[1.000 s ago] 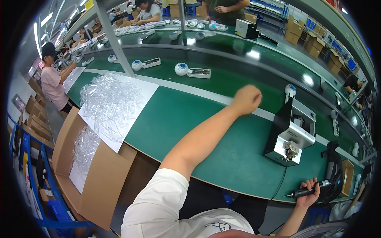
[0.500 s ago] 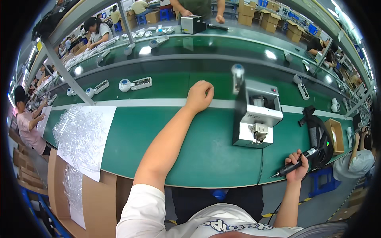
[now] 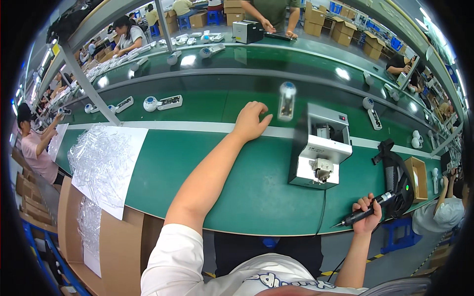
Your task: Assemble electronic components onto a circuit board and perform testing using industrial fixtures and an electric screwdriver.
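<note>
My left hand (image 3: 253,121) reaches out over the edge of the green conveyor belt, empty, its thumb apart from the curved fingers. Just right of it, not touching, lies a white device with a round head and an open oblong body (image 3: 286,102), slightly blurred. In my right hand (image 3: 366,217), near the table's front edge, is a black electric screwdriver (image 3: 363,214), its thin bit pointing left. Between both hands stands a silver and black box-shaped machine (image 3: 326,143), which looks like a screw feeder.
Clear plastic pieces heap (image 3: 98,153) on a white sheet at left, above a cardboard box (image 3: 118,251). More white devices (image 3: 163,102) ride the belt. A black holder (image 3: 397,177) and an open small box (image 3: 419,178) stand at right. Co-workers sit around; a metal post (image 3: 89,89) rises at left.
The white device beside my left hand has moved left along the belt, closer to the hand. My left thumb has spread further from the fingers. The right hand keeps the screwdriver.
</note>
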Tool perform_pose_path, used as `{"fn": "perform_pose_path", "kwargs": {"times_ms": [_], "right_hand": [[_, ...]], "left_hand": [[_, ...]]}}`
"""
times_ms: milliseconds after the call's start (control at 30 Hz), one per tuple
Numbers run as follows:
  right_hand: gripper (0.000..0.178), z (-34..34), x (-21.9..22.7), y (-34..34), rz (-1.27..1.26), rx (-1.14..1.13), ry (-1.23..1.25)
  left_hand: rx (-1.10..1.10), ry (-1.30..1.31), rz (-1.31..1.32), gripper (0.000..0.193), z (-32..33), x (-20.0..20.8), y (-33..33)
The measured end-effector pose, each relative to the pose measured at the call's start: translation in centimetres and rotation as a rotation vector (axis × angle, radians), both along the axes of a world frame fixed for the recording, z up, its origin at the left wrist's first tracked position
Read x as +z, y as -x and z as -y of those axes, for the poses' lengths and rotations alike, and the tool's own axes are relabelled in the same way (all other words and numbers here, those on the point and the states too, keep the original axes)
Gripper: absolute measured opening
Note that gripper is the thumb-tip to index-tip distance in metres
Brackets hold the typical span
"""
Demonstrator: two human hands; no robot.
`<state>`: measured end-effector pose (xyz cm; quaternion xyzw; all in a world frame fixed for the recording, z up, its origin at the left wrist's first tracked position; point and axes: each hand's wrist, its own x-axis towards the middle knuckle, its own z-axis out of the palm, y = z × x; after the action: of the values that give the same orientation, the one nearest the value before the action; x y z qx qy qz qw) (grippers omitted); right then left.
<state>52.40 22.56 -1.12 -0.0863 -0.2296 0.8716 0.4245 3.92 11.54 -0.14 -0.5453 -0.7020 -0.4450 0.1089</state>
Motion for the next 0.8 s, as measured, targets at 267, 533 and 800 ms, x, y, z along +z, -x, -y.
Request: {"fn": "perform_pose_path", "kwargs": {"times_ms": [267, 533, 800], "right_hand": [[0.024, -0.2, 0.3, 0.3, 0.001, 0.012, 0.015], [0.024, -0.4, -0.4, -0.1, -0.015, 0.049, -0.033], [0.020, -0.7, 0.3, 0.1, 0.001, 0.050, -0.047]], "left_hand": [[0.074, 0.032, -0.126, 0.051, 0.3, -0.2, 0.3], [0.125, 0.279, -0.005, 0.069, 0.7, 1.5, -1.2], [0.232, 0.278, 0.029, 0.072, 0.3, 0.7, -0.6]]}}
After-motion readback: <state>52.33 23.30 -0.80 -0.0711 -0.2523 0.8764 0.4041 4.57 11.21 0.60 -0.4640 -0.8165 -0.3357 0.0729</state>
